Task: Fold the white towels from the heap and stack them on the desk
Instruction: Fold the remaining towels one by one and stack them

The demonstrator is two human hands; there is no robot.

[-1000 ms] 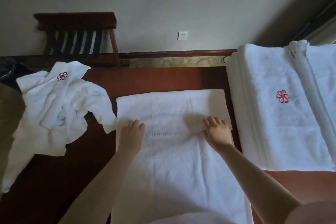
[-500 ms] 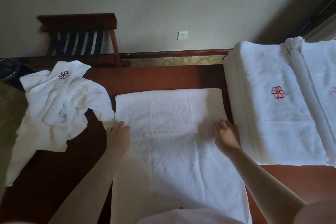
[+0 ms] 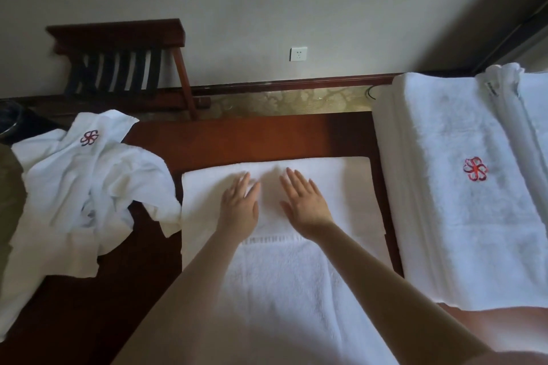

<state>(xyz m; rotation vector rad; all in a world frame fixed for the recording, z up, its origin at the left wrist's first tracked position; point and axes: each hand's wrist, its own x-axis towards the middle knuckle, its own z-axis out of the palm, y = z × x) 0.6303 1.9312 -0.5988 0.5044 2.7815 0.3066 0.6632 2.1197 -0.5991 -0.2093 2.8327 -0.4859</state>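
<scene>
A white towel (image 3: 275, 281) lies spread on the dark red desk (image 3: 252, 136), its far end folded back toward me. My left hand (image 3: 238, 210) and my right hand (image 3: 305, 206) lie flat side by side on that folded part, fingers straight and pointing away. A crumpled heap of white towels (image 3: 86, 187) with a red flower emblem sits at the left. At the right stands a stack of folded white towels (image 3: 462, 187) bearing the same emblem.
A wooden luggage rack (image 3: 124, 65) stands against the wall behind the desk, beside a wall socket (image 3: 298, 53). A dark bin (image 3: 12, 120) shows at the far left. A strip of bare wood runs between the spread towel and the folded stack.
Both hands left the towel's side edges and came together on the middle of the folded part, now flat with straight fingers. The camera view tilted slightly.
</scene>
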